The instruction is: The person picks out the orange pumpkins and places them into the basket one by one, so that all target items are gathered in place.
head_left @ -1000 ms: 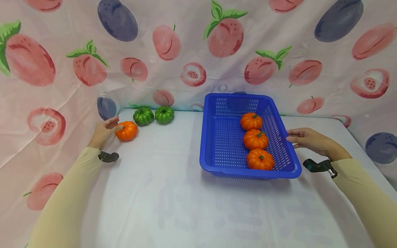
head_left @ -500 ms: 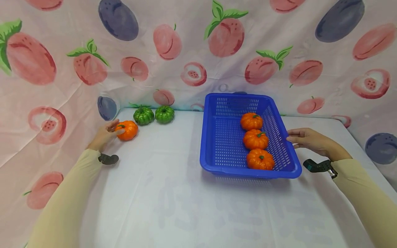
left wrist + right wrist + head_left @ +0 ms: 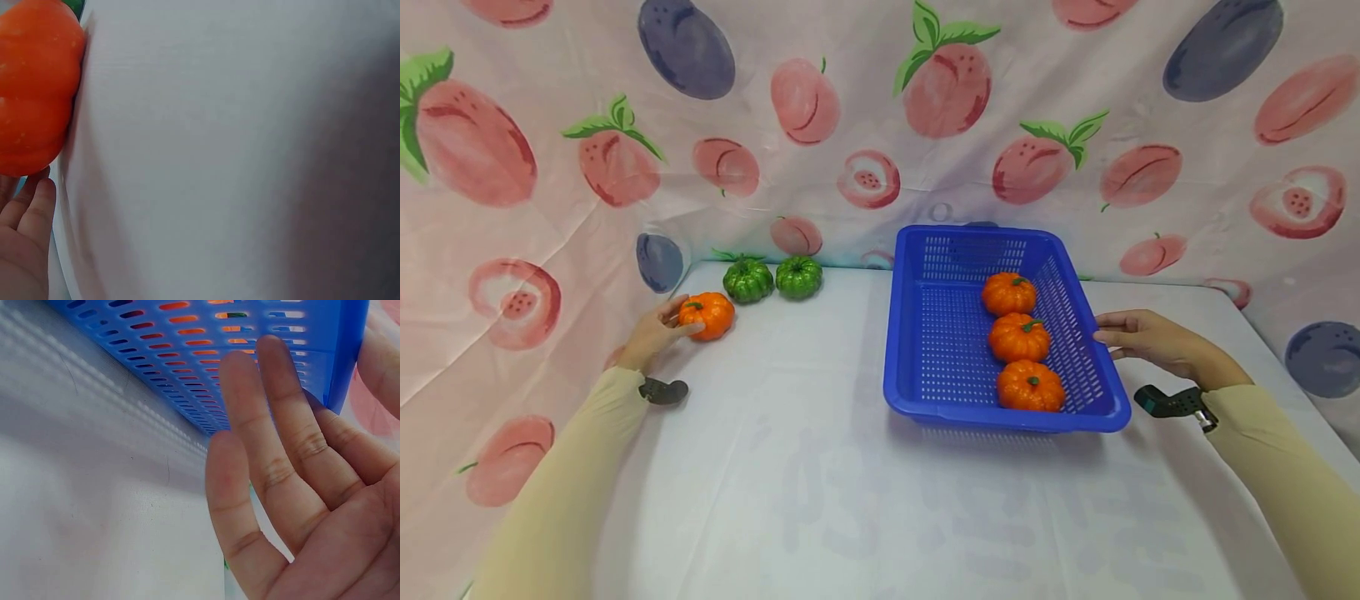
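Note:
My left hand (image 3: pixel 653 337) is around the left side of an orange pumpkin (image 3: pixel 711 315), its thumb along the front and its fingers at the back left. The left wrist view shows that orange pumpkin (image 3: pixel 34 87) large at the left edge, fingertips (image 3: pixel 41 197) close against it. My right hand (image 3: pixel 1157 342) is at the right side of a blue plastic basket (image 3: pixel 901 350). Its nearly straight fingers touch the perforated outer wall, and the thumb (image 3: pixel 380 372) is by the rim. Inside the basket, three orange pumpkins (image 3: pixel 1018 337) stand in a row along the right.
Two green pumpkins (image 3: pixel 748 280) sit at the back left, just behind the orange one. A white cloth covers the table (image 3: pixel 820 450). A fruit-printed curtain (image 3: pixel 820 183) hangs close along the back and left.
My left hand has moved in against the orange pumpkin, and its thumb has come lower across the front. The right hand and the basket have stayed still.

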Available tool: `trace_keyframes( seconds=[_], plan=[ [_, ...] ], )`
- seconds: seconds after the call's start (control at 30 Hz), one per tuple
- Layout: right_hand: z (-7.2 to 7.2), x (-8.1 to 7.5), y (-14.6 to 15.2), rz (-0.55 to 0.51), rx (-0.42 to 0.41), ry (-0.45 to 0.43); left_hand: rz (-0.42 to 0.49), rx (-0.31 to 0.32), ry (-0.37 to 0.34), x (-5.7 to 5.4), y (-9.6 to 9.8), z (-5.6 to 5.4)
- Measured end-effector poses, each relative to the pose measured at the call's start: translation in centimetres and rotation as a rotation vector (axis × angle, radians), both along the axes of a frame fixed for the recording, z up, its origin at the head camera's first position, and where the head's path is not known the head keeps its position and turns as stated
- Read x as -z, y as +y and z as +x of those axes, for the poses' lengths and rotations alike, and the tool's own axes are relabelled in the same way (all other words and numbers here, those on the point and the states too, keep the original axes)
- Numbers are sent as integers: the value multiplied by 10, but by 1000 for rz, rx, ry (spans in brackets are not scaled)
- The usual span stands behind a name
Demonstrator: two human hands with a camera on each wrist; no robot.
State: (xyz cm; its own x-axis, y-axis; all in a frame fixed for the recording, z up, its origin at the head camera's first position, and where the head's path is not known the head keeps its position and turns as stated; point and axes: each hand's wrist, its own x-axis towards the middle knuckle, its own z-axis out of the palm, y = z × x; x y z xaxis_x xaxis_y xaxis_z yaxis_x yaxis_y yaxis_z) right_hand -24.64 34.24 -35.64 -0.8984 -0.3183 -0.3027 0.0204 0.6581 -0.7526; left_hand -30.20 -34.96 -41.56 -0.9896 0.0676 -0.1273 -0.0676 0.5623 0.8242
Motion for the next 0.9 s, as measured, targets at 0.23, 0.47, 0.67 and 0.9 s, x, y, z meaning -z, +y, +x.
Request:
trace_keyframes(
  seconds=[0.23,0.47,0.67,0.9],
  plan=[
    [0,1,1,-4,-10,2,-5,-5,-1,2,1,2],
    [-1,1,1,-3,-6,0,31,3,-26,4,1,-1],
    [-1,1,1,-5,-2,-2,49,-7,-41,6,1,-4],
    [-1,0,2,-18,0,-11,40,3,-33,4,3,-3]
  ],
)
